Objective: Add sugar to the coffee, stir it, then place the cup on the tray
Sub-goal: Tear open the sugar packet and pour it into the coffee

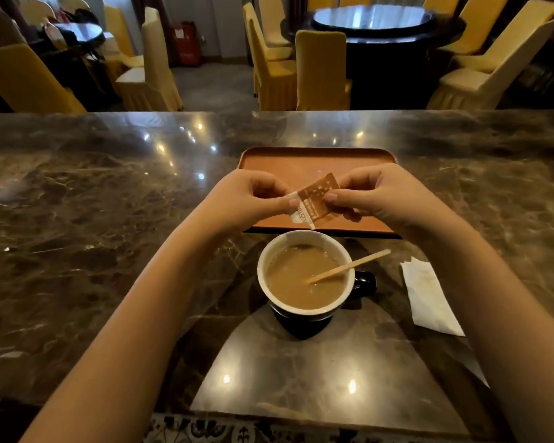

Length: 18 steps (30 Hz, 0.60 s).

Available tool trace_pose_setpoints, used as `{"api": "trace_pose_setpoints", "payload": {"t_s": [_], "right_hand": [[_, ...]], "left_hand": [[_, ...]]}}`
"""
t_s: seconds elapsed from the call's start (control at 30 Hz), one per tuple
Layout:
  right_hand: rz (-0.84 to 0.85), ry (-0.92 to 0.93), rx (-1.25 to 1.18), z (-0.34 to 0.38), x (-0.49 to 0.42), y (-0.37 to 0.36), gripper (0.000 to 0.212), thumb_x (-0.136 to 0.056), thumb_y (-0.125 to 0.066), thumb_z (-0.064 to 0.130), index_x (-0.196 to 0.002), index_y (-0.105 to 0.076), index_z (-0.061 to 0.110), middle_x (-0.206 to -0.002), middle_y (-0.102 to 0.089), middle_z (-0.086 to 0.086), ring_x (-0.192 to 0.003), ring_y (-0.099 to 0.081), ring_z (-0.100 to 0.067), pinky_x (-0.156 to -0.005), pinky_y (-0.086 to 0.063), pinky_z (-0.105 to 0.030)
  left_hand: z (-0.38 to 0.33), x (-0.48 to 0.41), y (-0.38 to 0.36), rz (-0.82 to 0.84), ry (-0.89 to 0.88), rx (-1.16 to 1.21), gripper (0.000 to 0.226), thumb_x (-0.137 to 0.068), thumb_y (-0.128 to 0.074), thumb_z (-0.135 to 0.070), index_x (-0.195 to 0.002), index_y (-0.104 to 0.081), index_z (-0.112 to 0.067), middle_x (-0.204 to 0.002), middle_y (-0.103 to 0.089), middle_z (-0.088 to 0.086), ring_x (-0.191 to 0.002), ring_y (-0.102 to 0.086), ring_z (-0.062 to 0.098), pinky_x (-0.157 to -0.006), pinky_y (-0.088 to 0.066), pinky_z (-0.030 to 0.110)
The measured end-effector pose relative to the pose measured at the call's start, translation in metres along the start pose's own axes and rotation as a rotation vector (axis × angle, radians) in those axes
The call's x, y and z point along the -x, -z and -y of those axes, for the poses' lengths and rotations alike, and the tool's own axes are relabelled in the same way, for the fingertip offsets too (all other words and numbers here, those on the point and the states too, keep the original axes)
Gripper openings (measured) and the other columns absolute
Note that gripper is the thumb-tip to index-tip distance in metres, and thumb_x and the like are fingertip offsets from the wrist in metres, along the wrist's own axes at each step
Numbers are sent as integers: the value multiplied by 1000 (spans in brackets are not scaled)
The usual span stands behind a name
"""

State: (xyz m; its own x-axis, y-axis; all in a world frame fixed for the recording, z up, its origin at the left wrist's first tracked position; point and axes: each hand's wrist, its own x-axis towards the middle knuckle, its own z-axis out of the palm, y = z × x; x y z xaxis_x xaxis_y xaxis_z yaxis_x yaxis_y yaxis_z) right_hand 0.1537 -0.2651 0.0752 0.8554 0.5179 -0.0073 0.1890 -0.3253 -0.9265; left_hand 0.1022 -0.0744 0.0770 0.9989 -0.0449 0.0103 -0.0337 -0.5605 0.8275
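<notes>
Two hands pinch one sugar packet (312, 201) at frame centre: my left hand (253, 195) and right hand (375, 195) each keep a tight grip on it, long axis slanting lower left to upper right, above the tray (320, 161). Below it the cup (304, 276) sits on the bench (93, 203), stirrer (349, 266) pointing upper right, napkin (429, 298) beside.
</notes>
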Motion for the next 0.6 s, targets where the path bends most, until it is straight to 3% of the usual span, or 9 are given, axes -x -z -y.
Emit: {"api": "trace_pose_setpoints", "payload": {"t_s": [0.07,0.17,0.37,0.6], "right_hand": [[-14,12,-50,-8,2,-5,16,-77,-66,17,-84,-70,4,-70,-72,-2,-58,-59,-10,-52,-49,-15],[-44,21,-87,-15,5,-11,16,-76,-65,20,-84,-70,7,-75,-73,-3,-65,-62,-16,-55,-51,-15],[-66,105,-87,-8,14,-12,16,-68,-62,28,-78,-71,18,-80,-73,4,-65,-66,-16,-56,-53,-16],[-87,147,27,-13,15,-13,6,-74,-65,19,-78,-70,21,-77,-72,17,-68,-68,-5,-55,-51,-10]], "left_hand": [[7,0,-1,3,-2,11,14,-77,-66,-27,-85,-70,-16,-84,-73,-1,-77,-68,9,-72,-55,16],[12,1,-1,26,-22,24,16,-75,-66,-27,-85,-70,-15,-84,-74,0,-80,-69,13,-80,-54,21],[10,7,1,76,-50,54,26,-70,-66,-31,-86,-70,-12,-86,-74,4,-82,-70,15,-83,-54,27],[12,11,-2,79,-51,-20,20,-72,-67,-30,-82,-71,-13,-81,-73,6,-77,-68,21,-77,-54,30]]}}
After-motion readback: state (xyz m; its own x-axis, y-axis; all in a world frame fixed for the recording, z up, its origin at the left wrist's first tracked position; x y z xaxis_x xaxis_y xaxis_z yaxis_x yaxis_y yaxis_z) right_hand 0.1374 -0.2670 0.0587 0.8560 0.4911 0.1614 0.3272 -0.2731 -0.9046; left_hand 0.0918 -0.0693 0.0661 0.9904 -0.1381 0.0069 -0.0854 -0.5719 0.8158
